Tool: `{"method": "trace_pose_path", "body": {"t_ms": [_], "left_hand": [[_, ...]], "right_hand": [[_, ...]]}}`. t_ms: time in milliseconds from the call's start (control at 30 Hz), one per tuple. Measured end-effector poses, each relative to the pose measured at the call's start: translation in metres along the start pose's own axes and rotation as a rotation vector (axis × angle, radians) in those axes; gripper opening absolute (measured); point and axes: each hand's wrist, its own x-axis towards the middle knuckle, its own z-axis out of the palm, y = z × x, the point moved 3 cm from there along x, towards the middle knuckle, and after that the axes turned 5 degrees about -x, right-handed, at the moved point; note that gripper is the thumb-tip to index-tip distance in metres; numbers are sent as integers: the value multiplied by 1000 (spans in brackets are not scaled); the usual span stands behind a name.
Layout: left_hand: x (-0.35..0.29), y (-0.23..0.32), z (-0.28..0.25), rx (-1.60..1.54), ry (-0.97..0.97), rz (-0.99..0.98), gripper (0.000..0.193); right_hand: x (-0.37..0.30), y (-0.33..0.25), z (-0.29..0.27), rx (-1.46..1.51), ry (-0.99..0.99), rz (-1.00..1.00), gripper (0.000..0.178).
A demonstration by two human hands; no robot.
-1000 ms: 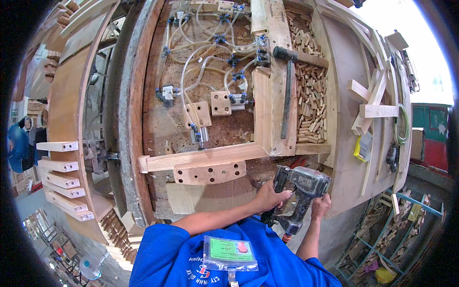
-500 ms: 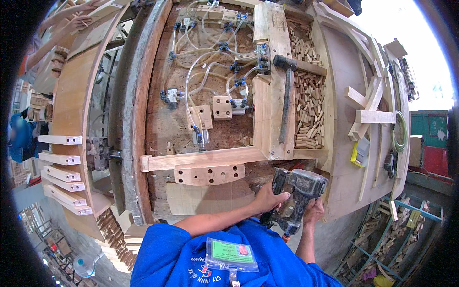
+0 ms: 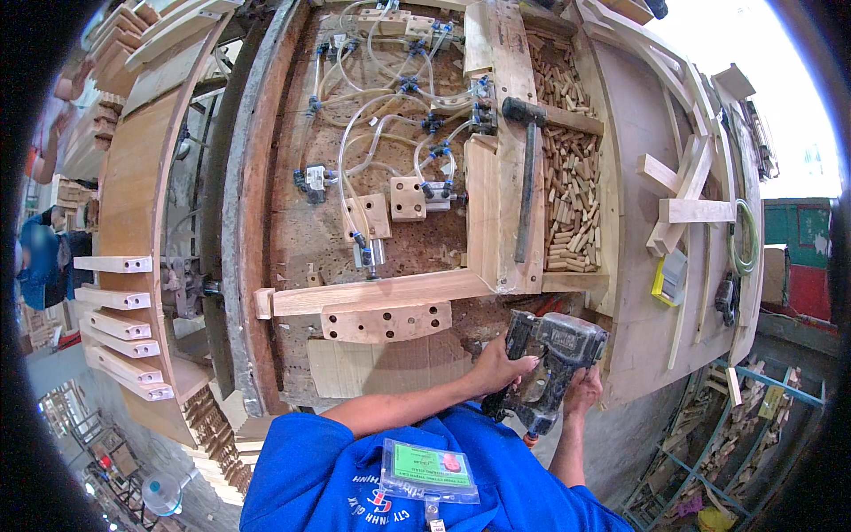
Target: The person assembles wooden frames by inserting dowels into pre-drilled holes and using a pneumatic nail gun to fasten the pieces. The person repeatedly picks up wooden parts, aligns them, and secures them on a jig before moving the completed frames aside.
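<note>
Close to my body is a black and grey air nail gun (image 3: 574,344), held between both hands. My left hand (image 3: 496,365) is closed on its left side, thumb lying over it. My right hand (image 3: 582,390) grips its right side, with the fingers partly hidden behind the tool. Ahead and left, a pale wooden rail (image 3: 381,293) lies across the workbench and meets a second wooden piece (image 3: 482,213) at a corner. A wooden block with dark holes (image 3: 386,323) sits on the near side of the rail. The nail gun is apart from the wood.
A hammer (image 3: 527,177) lies beside a bin of dowels (image 3: 572,199). Clear air hoses (image 3: 368,106) and clamping cylinders (image 3: 372,257) cover the bench's far part. Drilled wooden bars (image 3: 120,326) stick out at the left. Wooden strips (image 3: 687,199) lie on the right-hand board (image 3: 638,293).
The view has shifted slightly. At the far left, another person's hands have drawn back from the wooden pieces. My hands and the nail gun stay almost where they were.
</note>
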Motion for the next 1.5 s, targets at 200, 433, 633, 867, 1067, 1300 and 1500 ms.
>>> {"method": "trace_pose_path", "body": {"t_ms": [200,433,633,867,1067,1300,1500], "left_hand": [[-3,0,-2,17,-6,34,30],[-7,3,-1,5,-25,47,32],[-8,5,0,26,-8,54,27],[-6,6,-3,9,102,96,24],[4,4,-22,8,51,107,31],[17,27,-39,-69,103,182,34],[30,6,-52,-200,54,176,18]], "right_hand": [[14,20,4,6,20,180,14],[13,23,6,-83,54,195,13],[10,12,-9,-116,94,118,27],[-2,-89,-39,1417,-672,465,61],[11,-169,-64,1472,-1018,306,73],[52,-209,-36,1367,-1068,261,58],[60,-233,-21,1261,-1138,292,64]]}}
